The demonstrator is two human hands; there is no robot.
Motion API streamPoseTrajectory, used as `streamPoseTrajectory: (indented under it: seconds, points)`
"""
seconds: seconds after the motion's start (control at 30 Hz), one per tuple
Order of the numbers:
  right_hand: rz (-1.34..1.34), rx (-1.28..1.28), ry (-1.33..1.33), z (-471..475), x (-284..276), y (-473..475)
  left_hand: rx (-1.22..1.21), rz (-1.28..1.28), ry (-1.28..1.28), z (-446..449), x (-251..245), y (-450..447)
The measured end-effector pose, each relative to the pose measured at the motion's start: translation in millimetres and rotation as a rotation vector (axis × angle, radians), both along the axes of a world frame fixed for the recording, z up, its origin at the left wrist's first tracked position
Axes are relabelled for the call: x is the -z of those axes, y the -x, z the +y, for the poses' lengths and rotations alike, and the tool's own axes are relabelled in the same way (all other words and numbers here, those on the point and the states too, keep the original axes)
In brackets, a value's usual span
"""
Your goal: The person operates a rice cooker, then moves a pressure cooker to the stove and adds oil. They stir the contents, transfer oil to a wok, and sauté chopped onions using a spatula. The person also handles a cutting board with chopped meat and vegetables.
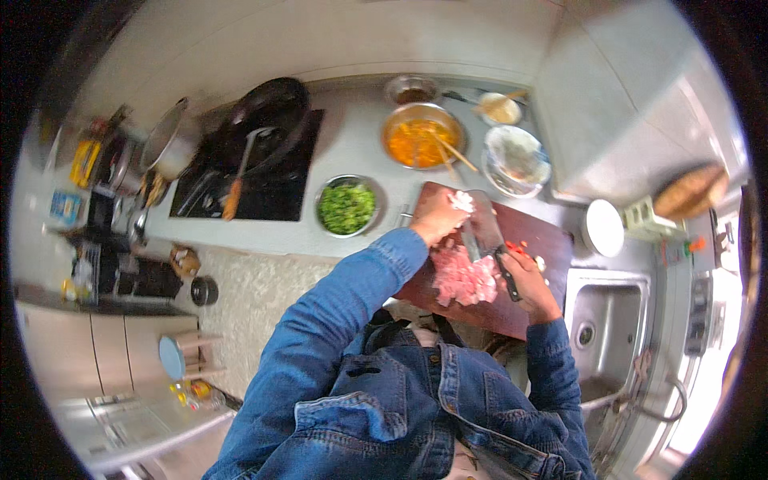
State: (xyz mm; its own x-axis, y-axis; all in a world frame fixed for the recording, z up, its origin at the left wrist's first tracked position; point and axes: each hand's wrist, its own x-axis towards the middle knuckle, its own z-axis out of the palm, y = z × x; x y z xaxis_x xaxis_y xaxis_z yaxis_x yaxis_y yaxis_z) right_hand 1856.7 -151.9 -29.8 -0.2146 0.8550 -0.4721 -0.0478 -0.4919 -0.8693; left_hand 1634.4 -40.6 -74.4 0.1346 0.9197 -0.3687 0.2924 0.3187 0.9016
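My right hand (528,282) grips the black handle of a kitchen cleaver (483,228), its broad blade raised over the upper part of a dark red-brown cutting board (540,240). Against that blade is my left hand (441,216), with pale chopped pieces (461,201), perhaps garlic, at its fingers; whether it grasps them is unclear. Sliced raw meat (463,276) lies in a pile below the cleaver. Chopped red pepper (517,247) and a few pale bits are beside my right hand, partly hidden by it.
Chopped greens fill a metal bowl (322,225) left of the board. Beyond stand a metal bowl of orange food (390,153) with chopsticks and a bag-lined bowl (501,186). A wok (279,114) rests on the black cooktop (282,201); a steel sink (612,324) is at the right.
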Motion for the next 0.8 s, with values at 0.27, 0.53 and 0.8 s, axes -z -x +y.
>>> streamPoseTrajectory:
  seconds: [0.27, 0.53, 0.8]
  points:
    - [-0.013, -0.151, -0.080, 44.4, -46.7, 97.8, -0.159, -0.163, -0.017, 23.9, -56.2, 103.1]
    - [0.020, -0.312, -0.235, 120.3, -101.8, 252.3, -0.159, -0.207, -0.118, 79.4, -120.2, 279.8]
    - [0.063, -0.295, -0.315, 158.9, -100.4, 381.0, -0.236, -0.390, 0.009, 124.0, -116.0, 427.7]
